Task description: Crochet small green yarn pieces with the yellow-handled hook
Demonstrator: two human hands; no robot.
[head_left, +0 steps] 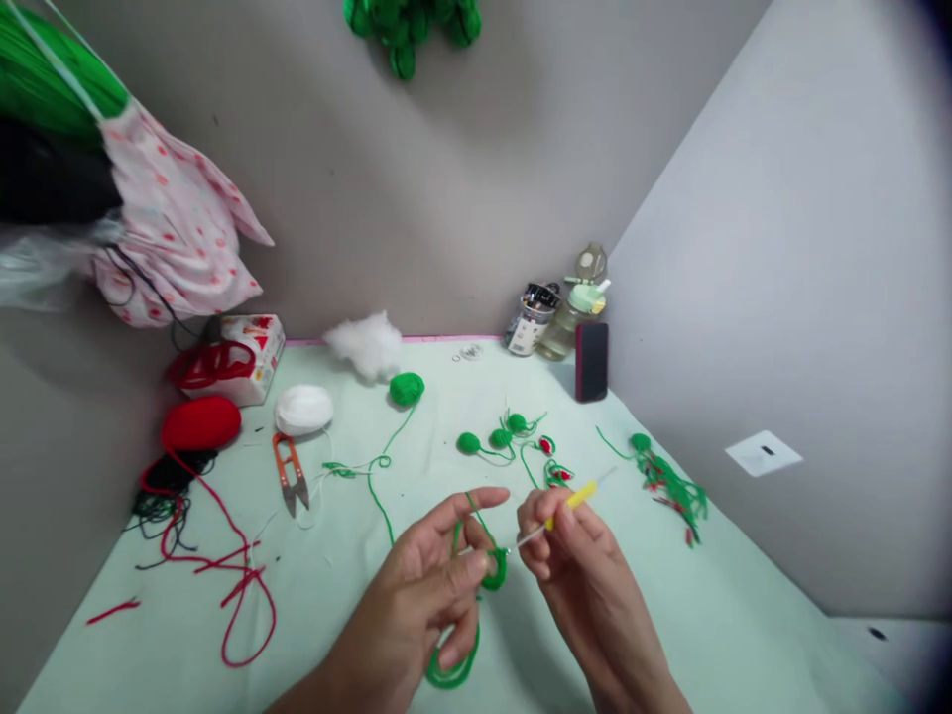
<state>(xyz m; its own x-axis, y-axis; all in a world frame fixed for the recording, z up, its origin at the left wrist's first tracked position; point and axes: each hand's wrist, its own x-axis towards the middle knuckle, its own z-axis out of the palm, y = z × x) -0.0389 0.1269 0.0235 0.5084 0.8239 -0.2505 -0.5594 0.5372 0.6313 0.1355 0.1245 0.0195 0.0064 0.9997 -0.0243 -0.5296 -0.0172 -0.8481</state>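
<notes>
My left hand (438,585) pinches a small green crochet piece (494,572) between thumb and fingers, and a green strand runs up over its raised index finger. Loose green yarn (455,676) hangs in a loop below that hand. In my right hand (576,550) is a crochet hook with a yellow grip (571,504), held like a pencil. The hook's metal tip reaches the top edge of the green piece; whether it is through a stitch I cannot tell. A green yarn ball (407,389) lies farther back, its strand trailing toward my left hand.
On the left lie orange thread snips (290,471), a white yarn ball (303,410) and a red yarn ball (200,424). Several small green crocheted balls (500,437) sit beyond my hands. A phone (592,362) leans near bottles at the back right. White stuffing (366,345) rests by the wall.
</notes>
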